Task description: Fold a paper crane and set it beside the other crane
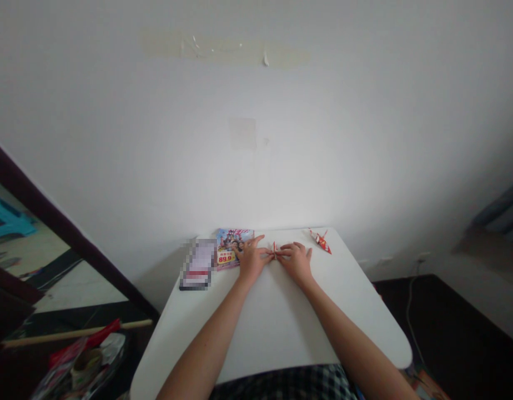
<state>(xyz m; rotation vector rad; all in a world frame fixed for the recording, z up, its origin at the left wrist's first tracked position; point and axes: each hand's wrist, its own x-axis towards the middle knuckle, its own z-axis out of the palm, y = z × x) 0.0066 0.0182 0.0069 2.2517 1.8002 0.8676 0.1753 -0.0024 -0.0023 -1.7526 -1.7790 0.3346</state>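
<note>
A small red-and-white folded paper [275, 248] stands upright near the far side of the white table [277, 328]. My left hand [252, 259] pinches it from the left between thumb and fingertips, its other fingers stretched over a colourful printed sheet [226, 244]. From the right, my right hand [296, 260] grips the same paper with its fingertips. The fingers cover much of the paper, so its full shape is hidden. Beyond my right hand lies a red-and-white patterned origami crane [321, 241], apart from both hands.
A phone [198, 265], blurred by pixels, lies at the table's left edge. Behind the table rises a white wall [323, 139]. A dark-framed mirror [65, 211] leans at left, above a bin [90, 366] with rubbish. A cable [410, 311] runs down at right.
</note>
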